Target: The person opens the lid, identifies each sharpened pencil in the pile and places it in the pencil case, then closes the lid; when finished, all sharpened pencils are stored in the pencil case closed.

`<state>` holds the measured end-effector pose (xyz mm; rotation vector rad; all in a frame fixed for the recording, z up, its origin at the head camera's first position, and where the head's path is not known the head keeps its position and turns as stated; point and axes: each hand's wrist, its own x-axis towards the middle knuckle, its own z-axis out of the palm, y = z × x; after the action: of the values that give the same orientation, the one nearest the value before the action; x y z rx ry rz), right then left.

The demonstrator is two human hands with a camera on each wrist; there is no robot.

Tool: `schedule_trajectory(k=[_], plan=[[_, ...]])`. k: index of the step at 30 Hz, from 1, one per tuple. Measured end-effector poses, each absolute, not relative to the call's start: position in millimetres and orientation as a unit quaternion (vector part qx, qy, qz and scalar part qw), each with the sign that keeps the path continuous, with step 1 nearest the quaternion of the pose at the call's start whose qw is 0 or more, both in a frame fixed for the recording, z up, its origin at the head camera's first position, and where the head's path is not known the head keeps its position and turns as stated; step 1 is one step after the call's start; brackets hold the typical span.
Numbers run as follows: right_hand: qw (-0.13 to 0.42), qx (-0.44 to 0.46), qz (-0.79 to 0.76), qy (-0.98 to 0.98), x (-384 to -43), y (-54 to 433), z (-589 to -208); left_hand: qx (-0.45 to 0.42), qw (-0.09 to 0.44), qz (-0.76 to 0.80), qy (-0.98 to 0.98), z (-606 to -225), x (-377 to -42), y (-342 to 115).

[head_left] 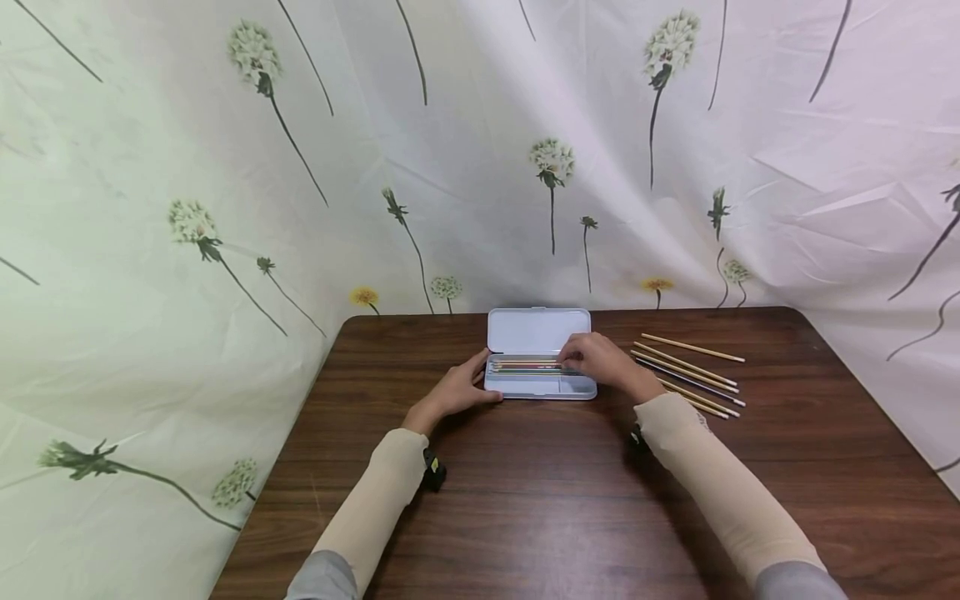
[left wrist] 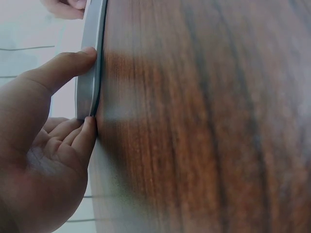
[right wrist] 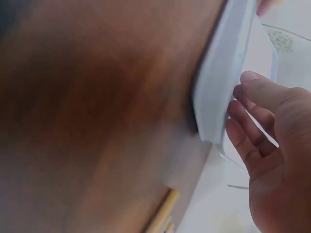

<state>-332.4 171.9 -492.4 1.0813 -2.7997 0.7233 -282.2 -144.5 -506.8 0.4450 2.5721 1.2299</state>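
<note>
A pale pencil case [head_left: 521, 387] lies with its lid [head_left: 528, 329] raised toward the wall. Several pencils [head_left: 517, 367] in different colours lie lengthwise in its back compartment. My left hand [head_left: 459, 387] grips the case's left end, thumb on the front wall and fingers at the side; the left wrist view shows this thumb [left wrist: 87, 56] against the wall. Over the right part of the case, my right hand [head_left: 596, 358] has curled fingers and pinches a pencil at its right end, largely hidden behind the fingertips. In the right wrist view, the fingers [right wrist: 243, 133] reach over the case wall.
To the right of the case, several loose pencils [head_left: 690, 346] lie side by side on the brown wooden table [head_left: 555, 492], most of them yellow and one dark. Some pass beneath or close to my right forearm. A flower-printed cloth [head_left: 480, 167] hangs behind the table.
</note>
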Motion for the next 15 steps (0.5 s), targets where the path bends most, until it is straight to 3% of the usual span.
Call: schedule_trajectory(k=[15], plan=[[0.049,0.292,0.242,-0.924,-362,173,-443,0.148,0.126,0.423,0.885,-505,-280,-145]])
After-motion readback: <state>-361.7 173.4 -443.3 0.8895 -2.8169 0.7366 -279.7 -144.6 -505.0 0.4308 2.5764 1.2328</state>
